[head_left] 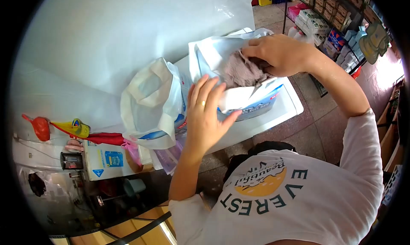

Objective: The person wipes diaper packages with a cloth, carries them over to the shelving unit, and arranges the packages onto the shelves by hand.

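My right hand [279,55] is closed on a greyish-brown cloth [241,70], crumpled in the mouth of a white and blue bag [256,106]. The thumb and fingers pinch the cloth's upper right side. At the left side of the same bag is my left hand [205,117], with a ring on one finger. Its fingers are stretched out and the thumb is spread apart, lying against the bag's rim. A second white bag [164,87] with blue print stands open-mouthed to the left. How deep the cloth sits in the bag is hidden.
Both bags stand on a white surface [290,106] against a pale wall [141,23]. A dark shelf rack [284,21] with stacked boxes and packs is at the upper right. At left are a red bag [42,129] and a white box [102,159] with a blue label.
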Demonstrator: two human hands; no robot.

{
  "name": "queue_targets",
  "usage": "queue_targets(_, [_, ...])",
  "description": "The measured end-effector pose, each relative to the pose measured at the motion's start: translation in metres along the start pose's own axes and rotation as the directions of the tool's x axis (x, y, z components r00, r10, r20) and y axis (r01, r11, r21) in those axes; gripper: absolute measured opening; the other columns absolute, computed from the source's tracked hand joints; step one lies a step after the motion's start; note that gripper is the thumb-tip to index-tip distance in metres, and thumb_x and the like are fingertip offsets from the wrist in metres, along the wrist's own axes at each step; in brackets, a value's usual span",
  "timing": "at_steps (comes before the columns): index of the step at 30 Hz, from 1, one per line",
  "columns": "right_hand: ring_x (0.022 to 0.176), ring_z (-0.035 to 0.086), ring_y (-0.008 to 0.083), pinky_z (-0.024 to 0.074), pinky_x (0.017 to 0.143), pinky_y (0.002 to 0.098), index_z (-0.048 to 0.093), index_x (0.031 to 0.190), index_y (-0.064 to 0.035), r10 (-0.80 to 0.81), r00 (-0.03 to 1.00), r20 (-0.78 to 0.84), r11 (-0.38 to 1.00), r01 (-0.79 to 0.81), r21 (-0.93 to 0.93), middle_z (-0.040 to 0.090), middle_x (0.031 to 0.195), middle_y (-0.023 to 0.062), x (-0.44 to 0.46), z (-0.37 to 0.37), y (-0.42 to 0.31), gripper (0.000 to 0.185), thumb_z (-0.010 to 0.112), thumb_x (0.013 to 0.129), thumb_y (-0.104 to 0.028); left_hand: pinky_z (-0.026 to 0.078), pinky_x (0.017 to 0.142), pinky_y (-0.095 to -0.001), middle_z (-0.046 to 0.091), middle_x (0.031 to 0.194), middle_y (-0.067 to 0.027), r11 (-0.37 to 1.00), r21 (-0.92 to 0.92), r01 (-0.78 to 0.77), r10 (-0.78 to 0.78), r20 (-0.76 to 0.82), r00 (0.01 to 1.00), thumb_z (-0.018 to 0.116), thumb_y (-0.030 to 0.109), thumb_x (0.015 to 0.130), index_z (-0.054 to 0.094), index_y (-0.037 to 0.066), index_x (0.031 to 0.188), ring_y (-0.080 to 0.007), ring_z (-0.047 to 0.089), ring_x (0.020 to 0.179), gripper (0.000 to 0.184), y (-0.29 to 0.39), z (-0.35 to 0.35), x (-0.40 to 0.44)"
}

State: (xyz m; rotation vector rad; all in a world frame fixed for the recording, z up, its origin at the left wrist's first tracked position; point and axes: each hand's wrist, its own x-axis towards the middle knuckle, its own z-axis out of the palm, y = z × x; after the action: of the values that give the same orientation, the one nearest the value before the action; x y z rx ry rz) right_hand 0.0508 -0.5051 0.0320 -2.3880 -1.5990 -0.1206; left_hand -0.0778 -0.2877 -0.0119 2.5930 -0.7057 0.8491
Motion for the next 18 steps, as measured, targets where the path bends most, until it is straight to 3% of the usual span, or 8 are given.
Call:
queue_targets(5, [0.092,0.055,0.0355,0.0457,0.075,0.0410,0.047,0.117,-0.0073,0.113,0.987,-0.114,0.990,-0.102,0.099,0.052,0.103,0.0169,0.046,0.025,-0.011,0.051,0.064,0.070,-0.012,0.046,0.081,-0.0414,0.050,0.111,-0.0203,0.978,-0.186,0.099,-0.105,-0.021,0.994,0.074,0.011,0.058,0.053,-0.003,0.104,-0.0397,0.054,0.096,0.052,-0.016,0.039,-0.023])
queue_targets(8, [0.097,0.055,0.0357,0.0460,0.079,0.0415,0.045,0.121,-0.0065,0.079,0.994,-0.082,0.995,-0.083,-0.054,0.048,0.116,0.0163,0.060,0.064,-0.011,0.056,0.065,0.071,-0.021,0.047,0.071,-0.0407,0.055,0.096,-0.0175,0.991,-0.114,0.067,-0.076,-0.077,0.994,0.073,0.009,0.057,0.054,-0.002,0.099,-0.0370,0.056,0.084,0.047,-0.019,0.040,-0.023])
queue_targets(10, [0.101,0.054,0.0357,0.0459,0.082,0.0417,0.043,0.124,-0.0058,-0.176,0.948,-0.265,0.970,0.120,-0.212,0.043,0.126,0.0167,0.049,0.078,0.007,0.058,0.064,0.073,-0.025,0.047,0.066,-0.0392,0.056,0.086,-0.0161,0.985,-0.150,0.081,-0.103,-0.141,0.985,0.073,0.008,0.057,0.056,-0.002,0.092,-0.0353,0.056,0.077,0.040,-0.018,0.041,-0.017])
queue_targets(11, [0.108,0.051,0.0329,0.0460,0.084,0.0421,0.041,0.128,-0.0134,-0.081,0.984,-0.159,0.990,0.061,-0.127,0.043,0.127,0.0150,0.039,0.066,0.004,0.057,0.062,0.077,-0.029,0.046,0.065,-0.0411,0.053,0.083,-0.0156,0.985,-0.153,0.083,-0.101,-0.112,0.989,0.074,0.012,0.057,0.054,-0.001,0.086,-0.0354,0.054,0.077,0.038,-0.015,0.041,-0.016])
queue_targets(13, [0.095,0.057,0.0346,0.0473,0.078,0.0421,0.044,0.124,-0.0125,0.028,0.997,0.067,0.998,-0.024,-0.064,0.051,0.117,0.0137,0.029,0.039,0.002,0.059,0.066,0.071,-0.021,0.045,0.066,-0.0417,0.052,0.081,-0.0147,0.981,-0.143,0.129,-0.138,-0.060,0.989,0.076,0.015,0.057,0.051,0.000,0.076,-0.0348,0.053,0.078,0.035,-0.009,0.035,-0.018])
queue_targets(15, [0.084,0.059,0.0349,0.0482,0.072,0.0398,0.056,0.108,-0.0058,-0.043,0.999,0.027,0.998,0.041,0.045,0.062,0.091,0.0158,0.014,0.020,0.013,0.047,0.067,0.063,-0.011,0.045,0.067,-0.0412,0.053,0.083,-0.0144,0.978,-0.166,0.125,-0.141,-0.091,0.986,0.076,0.014,0.057,0.052,0.000,0.077,-0.0343,0.054,0.079,0.034,-0.008,0.038,-0.017])
queue_targets(17, [0.071,0.062,0.0219,0.0487,0.065,0.0310,0.060,0.100,-0.0019,-0.002,0.954,0.301,0.976,-0.063,0.209,0.064,0.076,0.0137,0.007,-0.019,0.022,0.038,0.065,0.063,-0.006,0.047,0.071,-0.0393,0.056,0.089,-0.0144,0.973,-0.208,0.095,-0.122,-0.118,0.986,0.076,0.012,0.057,0.054,0.000,0.080,-0.0333,0.056,0.084,0.034,-0.008,0.039,-0.017])
queue_targets(18, [0.071,0.061,0.0189,0.0488,0.065,0.0295,0.060,0.101,-0.0007,0.039,0.968,0.246,0.948,-0.114,0.297,0.064,0.078,0.0117,0.000,-0.035,0.025,0.036,0.066,0.065,-0.007,0.047,0.071,-0.0393,0.056,0.089,-0.0144,0.975,-0.206,0.085,-0.111,-0.120,0.987,0.076,0.012,0.057,0.054,0.000,0.080,-0.0333,0.056,0.084,0.034,-0.010,0.037,-0.018])
